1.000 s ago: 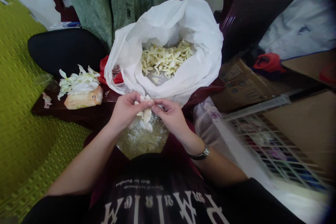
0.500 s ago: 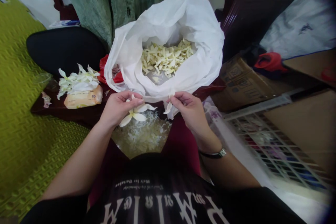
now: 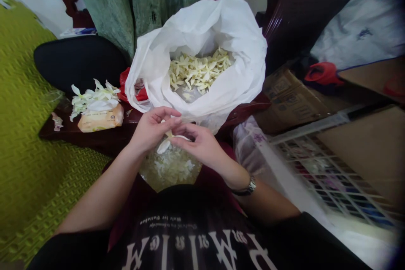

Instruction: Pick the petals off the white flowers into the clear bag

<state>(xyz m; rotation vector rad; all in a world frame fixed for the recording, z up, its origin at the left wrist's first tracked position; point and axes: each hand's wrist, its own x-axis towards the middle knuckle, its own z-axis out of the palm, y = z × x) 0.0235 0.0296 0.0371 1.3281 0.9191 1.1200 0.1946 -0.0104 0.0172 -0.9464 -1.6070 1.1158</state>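
My left hand (image 3: 151, 130) pinches a white flower (image 3: 163, 147) between thumb and fingers. Up against it is my right hand (image 3: 202, 145), its thumb and fingers closed on the same flower; the hands partly cover the bloom. Below them, between my knees, lies a heap of loose white petals (image 3: 169, 168) in a container whose shape I cannot make out. Just beyond my fingers stands a wide-open white plastic bag (image 3: 248, 61), with many pale yellow-white flowers or petals (image 3: 199, 69) inside.
To the left, white flowers (image 3: 91, 95) rest by a tissue packet (image 3: 103, 119) on a dark wooden bench (image 3: 129, 128). A red plastic bag (image 3: 125, 84) sits beside the white one. On the right are a cardboard box (image 3: 289, 97) and a wire rack (image 3: 332, 177).
My right hand has moved left and down from the bag's rim to the flower at my left hand. The white piece it held there is no longer visible. My left hand has shifted slightly right.
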